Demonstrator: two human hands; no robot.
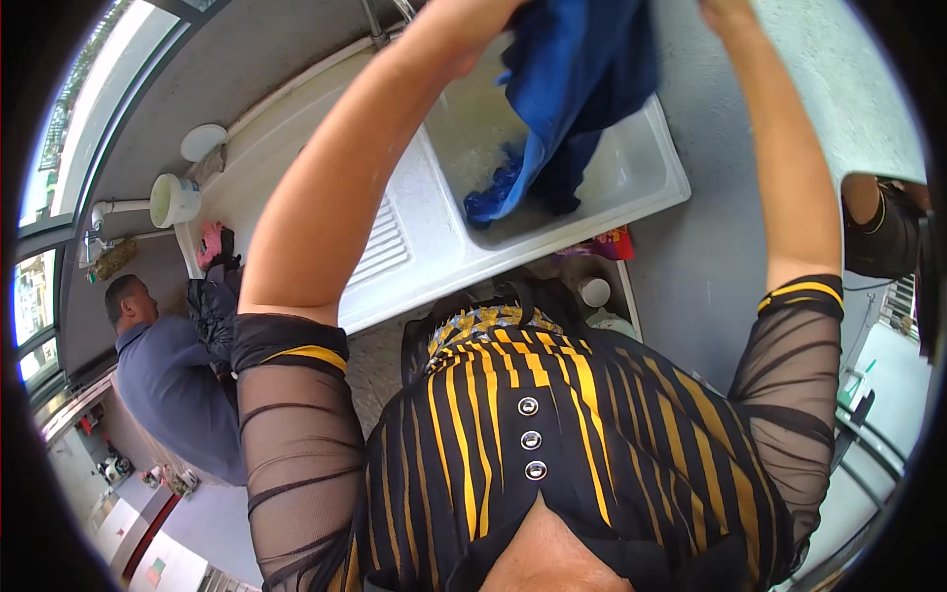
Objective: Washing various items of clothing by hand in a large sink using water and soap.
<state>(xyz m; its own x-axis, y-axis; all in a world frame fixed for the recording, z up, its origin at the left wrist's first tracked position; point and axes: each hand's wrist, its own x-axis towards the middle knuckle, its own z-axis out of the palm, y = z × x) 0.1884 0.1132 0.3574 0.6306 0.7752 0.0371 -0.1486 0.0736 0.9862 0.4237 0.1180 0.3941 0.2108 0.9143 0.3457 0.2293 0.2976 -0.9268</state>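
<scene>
A wet blue cloth garment (570, 81) hangs down from the top edge into the right basin of a white sink (666, 170). Its lower end lies bunched in shallow water on the basin floor. My left hand (484, 18) is raised at the cloth's left side and appears to grip it, though the fingers are cut off by the picture's edge. My right hand (726, 9) is raised to the right of the cloth, with only the wrist and part of the hand showing. Whether it holds the cloth's upper part is hidden.
A ribbed washboard (381, 244) is moulded into the sink's left part. Taps (376, 26) stand at the back. A white tub (175, 200) sits by the sink's left end, near a pipe. Another person (174, 385) is at the left. A grey wall (703, 244) borders the right.
</scene>
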